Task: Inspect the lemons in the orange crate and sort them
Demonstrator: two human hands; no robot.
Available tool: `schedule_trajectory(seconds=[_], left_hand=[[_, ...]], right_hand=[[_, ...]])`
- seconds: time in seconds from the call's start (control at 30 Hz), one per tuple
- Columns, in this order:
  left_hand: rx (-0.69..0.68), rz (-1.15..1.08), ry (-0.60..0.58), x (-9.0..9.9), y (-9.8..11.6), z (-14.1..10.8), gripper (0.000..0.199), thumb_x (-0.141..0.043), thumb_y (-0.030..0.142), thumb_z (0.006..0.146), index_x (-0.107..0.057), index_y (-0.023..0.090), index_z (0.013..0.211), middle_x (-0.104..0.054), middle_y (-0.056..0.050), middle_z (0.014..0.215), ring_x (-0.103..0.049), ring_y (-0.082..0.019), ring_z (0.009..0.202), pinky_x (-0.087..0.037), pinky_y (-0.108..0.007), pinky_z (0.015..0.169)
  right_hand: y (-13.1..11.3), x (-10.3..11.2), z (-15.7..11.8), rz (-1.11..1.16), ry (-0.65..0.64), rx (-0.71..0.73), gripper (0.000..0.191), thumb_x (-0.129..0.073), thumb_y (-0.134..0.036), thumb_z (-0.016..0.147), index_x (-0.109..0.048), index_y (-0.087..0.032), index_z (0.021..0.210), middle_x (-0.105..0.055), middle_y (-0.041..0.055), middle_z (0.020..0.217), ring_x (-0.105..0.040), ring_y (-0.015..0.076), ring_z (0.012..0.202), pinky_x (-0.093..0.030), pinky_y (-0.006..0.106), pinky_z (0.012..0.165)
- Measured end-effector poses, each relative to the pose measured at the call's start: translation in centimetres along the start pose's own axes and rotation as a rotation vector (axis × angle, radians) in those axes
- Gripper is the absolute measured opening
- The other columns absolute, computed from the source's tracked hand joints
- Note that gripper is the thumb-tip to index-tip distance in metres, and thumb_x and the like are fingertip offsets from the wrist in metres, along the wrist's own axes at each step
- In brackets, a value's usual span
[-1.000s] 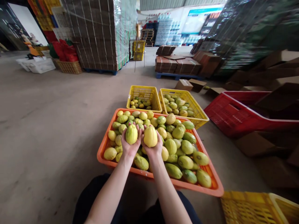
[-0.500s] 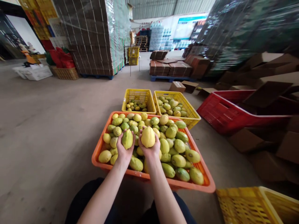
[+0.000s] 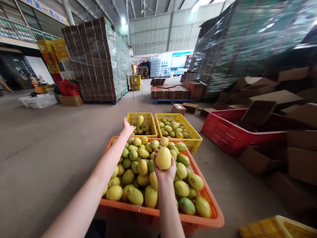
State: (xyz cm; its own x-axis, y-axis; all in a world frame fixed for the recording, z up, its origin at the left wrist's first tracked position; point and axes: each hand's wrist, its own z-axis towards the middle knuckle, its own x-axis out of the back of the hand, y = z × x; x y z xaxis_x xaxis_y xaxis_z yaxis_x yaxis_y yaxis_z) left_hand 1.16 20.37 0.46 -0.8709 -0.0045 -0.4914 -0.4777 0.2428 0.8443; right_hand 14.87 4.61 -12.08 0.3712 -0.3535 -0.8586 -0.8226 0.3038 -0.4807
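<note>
My left hand (image 3: 128, 127) reaches out to the left edge of the smaller yellow crate (image 3: 154, 129), its fingers apart and holding nothing. A yellow-green fruit (image 3: 140, 120) is just right of that hand, over the crate, apart from the fingers. With the palm up, my right hand (image 3: 169, 172) holds a large pale yellow fruit (image 3: 163, 158) above the orange crate (image 3: 215, 211). Many yellow and green fruits (image 3: 182, 188) fill the orange crate. A second yellow crate (image 3: 195, 138) behind it also has fruits inside.
A red crate (image 3: 218, 135) and opened cardboard boxes (image 3: 257, 158) lie on the right. Another yellow crate (image 3: 264, 228) is at the lower right. Wrapped stacks (image 3: 96, 62) stand behind, with a low pallet of flat cardboard (image 3: 170, 93) between them.
My left hand has moved forward to the smaller yellow crate and let go of its fruit. My right hand still holds the yellow fruit. The view has tilted up.
</note>
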Motion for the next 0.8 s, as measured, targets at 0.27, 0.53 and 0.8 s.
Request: schedule_trajectory(seconds=[0.27, 0.53, 0.8], left_hand=[[0.048, 0.246, -0.024, 8.6, -10.4, -8.1, 0.018, -0.077, 0.040, 0.083, -0.077, 0.024, 0.091, -0.083, -0.011, 0.103, -0.078, -0.031, 0.105, -0.055, -0.049, 0.104], [0.058, 0.316, -0.045, 11.4, -13.7, -13.0, 0.021, -0.083, 0.049, 0.074, -0.076, 0.029, 0.080, -0.079, -0.005, 0.084, -0.076, -0.028, 0.086, -0.059, -0.044, 0.089], [-0.029, 0.266, -0.010, 12.5, -10.4, -14.2, 0.031, -0.078, 0.051, 0.069, -0.077, 0.022, 0.080, -0.082, -0.009, 0.092, -0.075, -0.024, 0.085, -0.058, -0.036, 0.084]], right_hand=[[0.1, 1.0, 0.9, -0.039, -0.032, 0.055, 0.029, -0.068, -0.044, 0.076, -0.075, -0.025, 0.097, -0.079, 0.0062, 0.095, -0.077, 0.0292, 0.089, -0.066, 0.051, 0.082], [5.0, -0.3, -1.1, -0.097, 0.043, -0.223, 0.024, -0.067, -0.045, 0.073, -0.071, -0.026, 0.087, -0.078, 0.0061, 0.085, -0.076, 0.0292, 0.088, -0.066, 0.050, 0.080], [-1.2, 0.7, 1.3, -0.274, 0.243, -0.162, 0.023, -0.068, -0.046, 0.084, -0.067, -0.024, 0.091, -0.076, 0.0088, 0.090, -0.076, 0.0316, 0.087, -0.066, 0.056, 0.078]])
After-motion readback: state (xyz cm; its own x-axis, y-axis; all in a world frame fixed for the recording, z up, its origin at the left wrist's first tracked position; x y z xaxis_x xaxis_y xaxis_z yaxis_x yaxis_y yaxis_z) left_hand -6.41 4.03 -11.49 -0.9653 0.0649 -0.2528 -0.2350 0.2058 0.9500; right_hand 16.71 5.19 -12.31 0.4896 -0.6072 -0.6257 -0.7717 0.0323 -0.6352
